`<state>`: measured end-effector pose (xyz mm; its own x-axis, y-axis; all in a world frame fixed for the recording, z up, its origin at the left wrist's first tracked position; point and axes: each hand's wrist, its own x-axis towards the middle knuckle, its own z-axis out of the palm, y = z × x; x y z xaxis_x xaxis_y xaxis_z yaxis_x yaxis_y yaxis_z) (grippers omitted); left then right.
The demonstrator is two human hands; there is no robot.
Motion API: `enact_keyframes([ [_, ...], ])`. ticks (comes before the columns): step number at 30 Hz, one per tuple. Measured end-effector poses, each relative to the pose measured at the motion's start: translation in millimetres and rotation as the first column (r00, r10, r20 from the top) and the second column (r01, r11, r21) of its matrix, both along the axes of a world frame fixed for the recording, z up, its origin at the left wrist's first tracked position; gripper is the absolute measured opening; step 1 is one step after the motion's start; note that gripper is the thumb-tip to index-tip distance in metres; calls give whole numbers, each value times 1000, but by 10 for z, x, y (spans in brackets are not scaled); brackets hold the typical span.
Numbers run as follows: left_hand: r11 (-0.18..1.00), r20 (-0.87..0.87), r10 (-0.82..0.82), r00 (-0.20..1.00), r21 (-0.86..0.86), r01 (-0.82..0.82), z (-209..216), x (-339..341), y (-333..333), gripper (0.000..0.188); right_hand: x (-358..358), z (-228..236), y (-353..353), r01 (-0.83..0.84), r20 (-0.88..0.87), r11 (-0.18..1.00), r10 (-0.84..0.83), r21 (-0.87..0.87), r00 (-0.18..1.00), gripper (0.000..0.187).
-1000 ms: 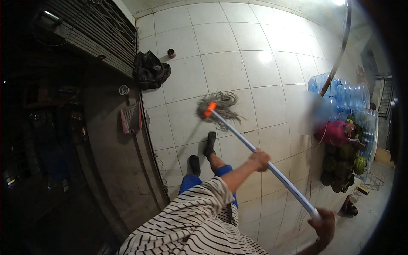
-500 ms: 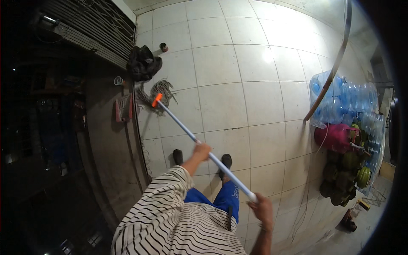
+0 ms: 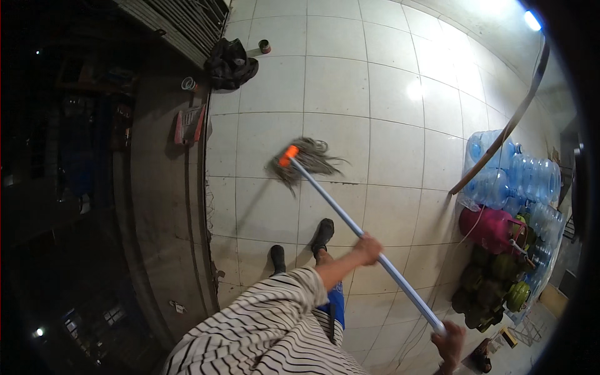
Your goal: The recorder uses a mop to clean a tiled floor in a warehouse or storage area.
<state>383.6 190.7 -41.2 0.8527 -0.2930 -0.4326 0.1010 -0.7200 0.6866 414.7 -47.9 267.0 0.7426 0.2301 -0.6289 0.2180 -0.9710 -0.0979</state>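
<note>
A string mop (image 3: 319, 157) with grey strands and an orange head lies against the white tiled floor ahead of my feet. Its pale blue handle (image 3: 337, 209) slants from the head down to the lower right. Around the middle of the handle, my left hand (image 3: 369, 249) is closed, its arm stretched across my body. My right hand (image 3: 449, 342) grips the handle near its top end, at the lower right. The strands fan out to the right of the orange head. Both my dark shoes (image 3: 323, 234) stand on the tiles below the mop.
Black bags (image 3: 230, 64) and a small can (image 3: 264, 46) sit at the far left, near a folding shutter. A red dustpan (image 3: 189, 124) lies beyond the floor's left edge. At right stand clear blue water bottles (image 3: 494, 162), a pink gas cylinder (image 3: 484, 229), green cylinders (image 3: 481, 281) and a leaning pole (image 3: 500, 131).
The mop has swept rightward from the floor's left edge toward the middle. Both hands have moved right with the handle, and my feet have shifted.
</note>
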Motion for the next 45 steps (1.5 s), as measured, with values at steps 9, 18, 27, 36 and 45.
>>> enact_keyframes([
  [9,925,9,201,979,326,-193,-578,-1666,2034,8,-409,-1256,1795,-213,-175,953,253,217,952,30],
  [18,932,545,362,756,-235,-276,1495,-1525,241,10,-982,1830,60,-81,17,995,82,-56,997,39],
  [27,991,396,124,910,-99,-91,168,-1469,896,7,-1705,441,1271,156,-220,987,-147,24,964,34],
  [36,954,358,-163,919,294,55,-573,-1530,1745,8,-2094,-767,1612,113,-277,975,-57,190,959,26],
  [45,964,291,-203,935,225,140,-595,-1336,1618,5,-1856,-696,1633,336,-346,940,-295,63,891,22],
])
